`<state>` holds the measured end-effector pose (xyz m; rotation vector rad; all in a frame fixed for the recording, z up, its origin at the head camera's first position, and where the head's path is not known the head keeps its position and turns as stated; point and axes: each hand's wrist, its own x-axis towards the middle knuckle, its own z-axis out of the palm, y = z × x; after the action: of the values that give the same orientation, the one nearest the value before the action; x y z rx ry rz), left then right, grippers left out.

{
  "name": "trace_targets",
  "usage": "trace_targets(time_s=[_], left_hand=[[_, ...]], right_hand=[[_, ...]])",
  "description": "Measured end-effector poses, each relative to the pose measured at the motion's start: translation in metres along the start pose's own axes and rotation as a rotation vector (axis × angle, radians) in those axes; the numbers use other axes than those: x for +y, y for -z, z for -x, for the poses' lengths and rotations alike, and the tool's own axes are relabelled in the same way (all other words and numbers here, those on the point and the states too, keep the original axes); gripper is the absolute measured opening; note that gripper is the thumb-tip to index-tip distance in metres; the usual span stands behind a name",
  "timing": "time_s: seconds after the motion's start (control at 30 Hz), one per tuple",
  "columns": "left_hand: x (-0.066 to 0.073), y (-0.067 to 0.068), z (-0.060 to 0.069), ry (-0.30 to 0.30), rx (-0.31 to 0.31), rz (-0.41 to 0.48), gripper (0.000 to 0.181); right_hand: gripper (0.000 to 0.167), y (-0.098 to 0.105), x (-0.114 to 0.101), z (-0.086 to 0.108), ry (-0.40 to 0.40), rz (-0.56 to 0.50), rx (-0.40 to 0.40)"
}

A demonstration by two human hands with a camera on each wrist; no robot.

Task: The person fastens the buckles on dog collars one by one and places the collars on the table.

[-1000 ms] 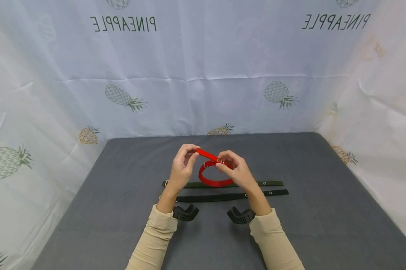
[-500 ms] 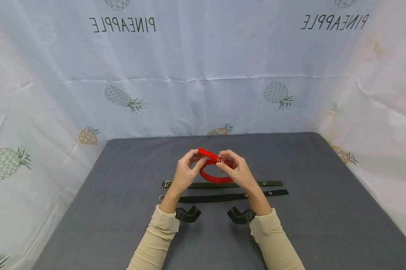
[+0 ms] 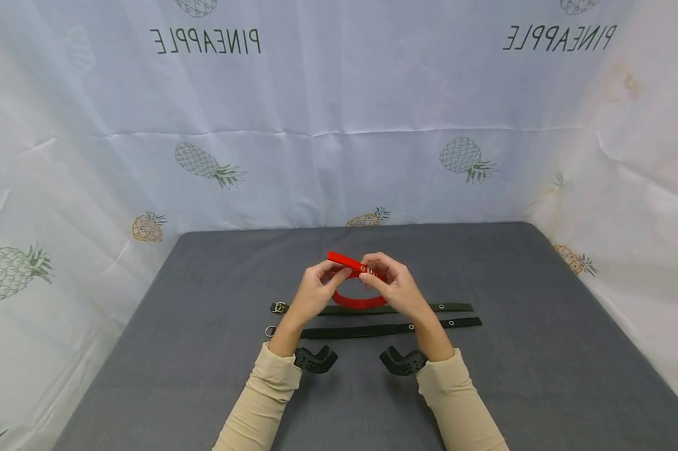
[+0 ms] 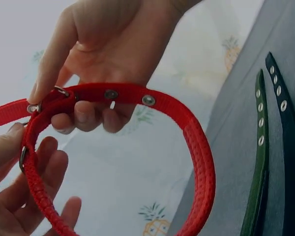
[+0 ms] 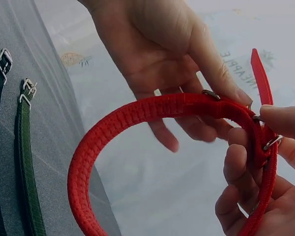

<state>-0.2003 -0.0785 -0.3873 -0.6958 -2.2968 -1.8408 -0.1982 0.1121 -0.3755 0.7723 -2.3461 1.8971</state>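
A red collar (image 3: 358, 302) is held up in a loop above the table, its free end (image 3: 341, 257) sticking out to the upper left. My left hand (image 3: 316, 287) pinches the band beside the metal fittings, thumb in front and fingertips behind. My right hand (image 3: 396, 282) grips the overlapped part. In the left wrist view, its fingers curl under the strap, by an eyelet (image 4: 148, 100). The right wrist view shows a metal ring (image 5: 273, 142) on the band near my right thumb. How far the strap runs through the buckle is partly hidden by fingers.
Behind the hands, a green collar (image 3: 454, 307) and a black collar (image 3: 356, 331) lie straight across the grey table (image 3: 203, 351), their buckle ends at the left. A white curtain (image 3: 339, 175) with pineapple prints encloses the back and sides.
My left hand has left the tip of the free end and shifted right and down to the band by the fittings. The loop looks lower and flatter. My right hand has barely moved.
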Motion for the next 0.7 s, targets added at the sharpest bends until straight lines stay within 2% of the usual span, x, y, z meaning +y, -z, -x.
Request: trace_targets(time_s=[0.23,0.37,0.57,0.7], left_hand=[[0.0020,-0.0052,-0.0004,0.034,-0.001,0.121,0.019],[0.0019,-0.0073,-0.0001,0.044,0.009,0.142,0.019],[0.0030,-0.0086,0.0001,0.026,0.004,0.147,0.019],[0.0032,-0.0086,-0.0001,0.023,-0.006,0.152,0.020]], right_hand=[[0.022,0.0006,0.0005,0.0003,0.020,-0.010,0.011],[0.022,-0.0004,-0.0003,0.0000,0.030,-0.021,0.014],[0.022,-0.0032,-0.0013,-0.0005,-0.019,-0.041,0.040],[0.022,-0.0051,-0.0014,-0.0012,-0.023,-0.067,0.052]])
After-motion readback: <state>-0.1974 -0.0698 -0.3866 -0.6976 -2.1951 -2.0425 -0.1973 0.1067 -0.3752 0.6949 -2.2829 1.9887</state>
